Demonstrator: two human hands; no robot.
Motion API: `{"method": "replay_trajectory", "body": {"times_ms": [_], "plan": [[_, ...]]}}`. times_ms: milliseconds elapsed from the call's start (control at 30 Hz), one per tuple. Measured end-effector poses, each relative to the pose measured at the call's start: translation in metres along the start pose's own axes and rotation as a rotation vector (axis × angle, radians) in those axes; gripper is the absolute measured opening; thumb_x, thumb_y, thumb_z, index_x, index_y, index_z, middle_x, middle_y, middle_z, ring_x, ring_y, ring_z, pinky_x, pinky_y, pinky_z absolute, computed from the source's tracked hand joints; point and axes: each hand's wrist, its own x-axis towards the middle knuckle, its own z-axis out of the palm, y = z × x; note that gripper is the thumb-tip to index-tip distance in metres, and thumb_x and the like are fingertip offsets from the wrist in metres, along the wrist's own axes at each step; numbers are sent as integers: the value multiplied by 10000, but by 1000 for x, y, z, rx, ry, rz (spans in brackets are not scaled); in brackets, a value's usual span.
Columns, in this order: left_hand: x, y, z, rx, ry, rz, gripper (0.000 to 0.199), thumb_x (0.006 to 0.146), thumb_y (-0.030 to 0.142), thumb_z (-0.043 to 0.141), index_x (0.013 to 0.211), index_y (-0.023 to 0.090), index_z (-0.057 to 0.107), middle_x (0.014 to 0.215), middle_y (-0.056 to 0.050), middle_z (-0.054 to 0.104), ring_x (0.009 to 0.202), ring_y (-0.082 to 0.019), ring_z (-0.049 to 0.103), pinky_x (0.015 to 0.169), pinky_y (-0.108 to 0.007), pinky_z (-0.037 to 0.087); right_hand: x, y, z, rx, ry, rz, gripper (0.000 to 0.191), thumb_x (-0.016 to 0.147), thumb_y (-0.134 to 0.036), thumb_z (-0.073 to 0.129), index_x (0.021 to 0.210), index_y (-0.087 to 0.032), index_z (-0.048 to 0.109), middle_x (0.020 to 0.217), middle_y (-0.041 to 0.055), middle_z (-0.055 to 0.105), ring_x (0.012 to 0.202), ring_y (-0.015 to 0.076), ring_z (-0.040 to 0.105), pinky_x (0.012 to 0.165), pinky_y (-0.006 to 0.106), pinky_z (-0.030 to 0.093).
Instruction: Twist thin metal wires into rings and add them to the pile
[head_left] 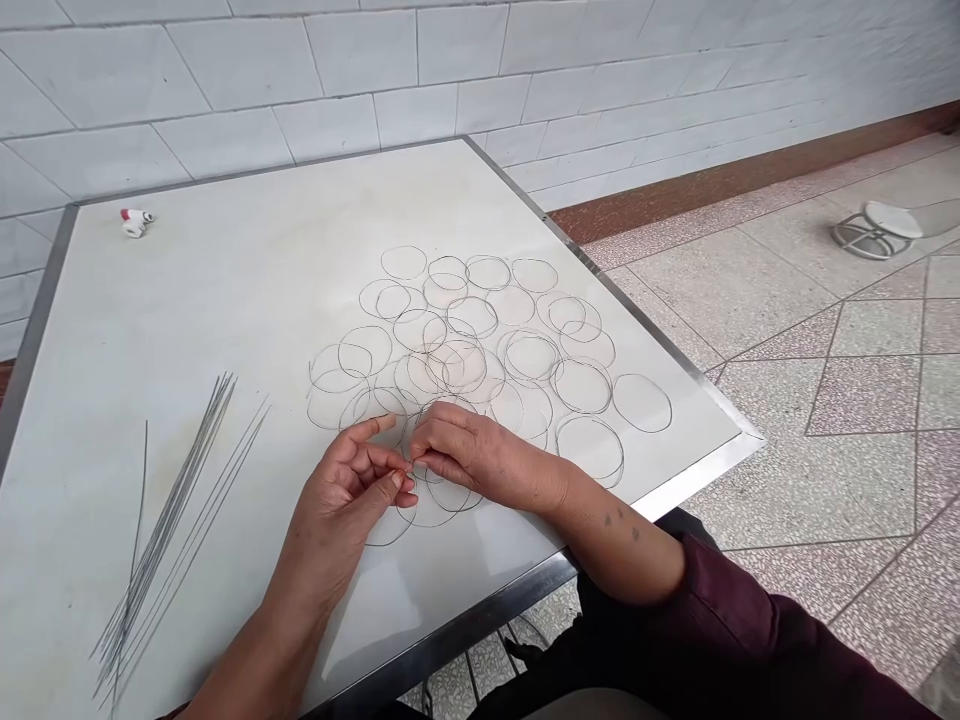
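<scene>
Near the front of the white table, my left hand (352, 480) pinches a thin wire between thumb and fingers, its index finger stretched out. My right hand (472, 455) meets it from the right, thumb and index finger closed on the same wire. The wire appears bent into a loop below the hands, with its ends at my fingertips; the join itself is too small to make out. Just beyond my hands lie several thin wire rings (581, 385), spread and overlapping. To the left of my left hand is a bundle of straight wires (176, 510).
The white table (225, 270) has a metal edge (697, 485) and stands against a tiled wall (360, 50). A small white and red object (136, 222) sits at its far left corner. On the floor at the right is a stool (876, 230).
</scene>
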Motion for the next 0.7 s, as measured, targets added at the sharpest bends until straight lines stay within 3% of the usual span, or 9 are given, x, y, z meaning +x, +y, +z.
{"method": "replay_trajectory", "body": {"times_ms": [200, 467, 700], "plan": [[1, 2, 1, 8, 10, 11, 514, 792, 321, 758, 1272, 253, 590, 883, 14, 681, 771, -152, 638, 759, -319, 553, -1, 0, 0, -2, -10, 9, 142, 1032, -262, 461, 974, -179, 561, 918, 47, 558, 856, 146, 555, 788, 288, 534], [-5, 9, 9, 111, 118, 96, 515, 756, 322, 770, 1241, 249, 612, 864, 0, 692, 745, -186, 663, 739, -347, 547, -2, 3, 3, -1, -8, 9, 111, 1025, -235, 469, 992, -172, 554, 947, 53, 579, 868, 145, 564, 772, 285, 536], [-4, 10, 8, 117, 94, 77, 452, 758, 321, 758, 1189, 253, 639, 795, 19, 667, 723, -174, 653, 735, -330, 541, -3, 2, 4, -92, -15, -51, 153, 1029, -227, 443, 1044, -174, 586, 968, 46, 561, 828, 124, 553, 710, 243, 519]]}}
